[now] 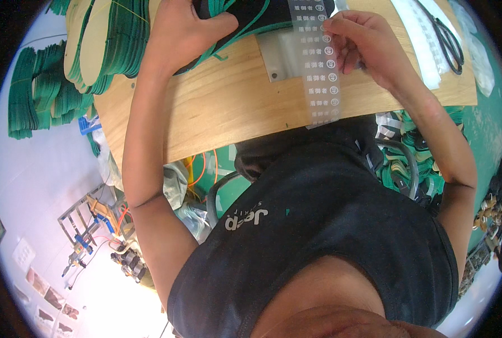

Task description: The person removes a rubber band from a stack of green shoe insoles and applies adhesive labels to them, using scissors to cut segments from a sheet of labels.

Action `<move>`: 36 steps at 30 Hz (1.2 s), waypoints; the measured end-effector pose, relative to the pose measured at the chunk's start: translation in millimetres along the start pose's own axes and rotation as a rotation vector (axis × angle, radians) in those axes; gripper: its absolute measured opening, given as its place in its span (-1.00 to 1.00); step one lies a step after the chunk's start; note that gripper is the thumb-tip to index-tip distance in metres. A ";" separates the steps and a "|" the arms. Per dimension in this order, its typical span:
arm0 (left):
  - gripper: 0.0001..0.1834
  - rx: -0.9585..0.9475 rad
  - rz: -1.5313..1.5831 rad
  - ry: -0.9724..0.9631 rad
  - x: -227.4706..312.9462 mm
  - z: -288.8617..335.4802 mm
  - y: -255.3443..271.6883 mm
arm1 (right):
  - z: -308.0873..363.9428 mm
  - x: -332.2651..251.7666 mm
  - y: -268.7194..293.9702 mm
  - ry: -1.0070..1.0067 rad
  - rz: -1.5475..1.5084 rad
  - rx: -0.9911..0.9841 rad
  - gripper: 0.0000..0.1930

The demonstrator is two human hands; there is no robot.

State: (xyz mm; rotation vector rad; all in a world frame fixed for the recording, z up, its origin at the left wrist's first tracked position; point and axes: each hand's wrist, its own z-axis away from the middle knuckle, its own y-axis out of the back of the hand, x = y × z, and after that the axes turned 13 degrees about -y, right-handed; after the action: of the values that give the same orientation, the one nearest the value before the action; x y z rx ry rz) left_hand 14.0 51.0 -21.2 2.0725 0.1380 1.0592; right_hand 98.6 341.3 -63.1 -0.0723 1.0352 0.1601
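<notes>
My left hand [186,34] is at the top edge of the view, its thumb over a black insole [251,19] with green edges. Its other fingers are mostly cut off by the frame, but the hand appears to grip the insole. My right hand [369,48] is closed in a pinch at the edge of a clear strip of printed labels [314,79]. That strip runs down across the tabletop and over its front edge. Under it lies a grey metal plate [273,59], partly covered by the strip and the insole.
Tall stacks of green and cream insoles [102,45] stand at the left of the wooden table [217,112], with more green bundles [34,96] beyond. At right lie white sheets [420,45] and a black cord loop [451,48]. Below the right side are piled insoles [414,169].
</notes>
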 end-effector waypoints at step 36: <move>-0.13 -0.012 -0.058 0.076 26.0 -4.1 -11.4 | -0.1 -7.4 -16.9 -0.077 0.074 0.093 -0.74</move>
State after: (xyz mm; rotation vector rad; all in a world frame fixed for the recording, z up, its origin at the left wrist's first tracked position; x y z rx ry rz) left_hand 30.5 72.2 -11.0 2.0063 0.2279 1.1015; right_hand 97.6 323.9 -57.0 0.0563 0.9673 0.1805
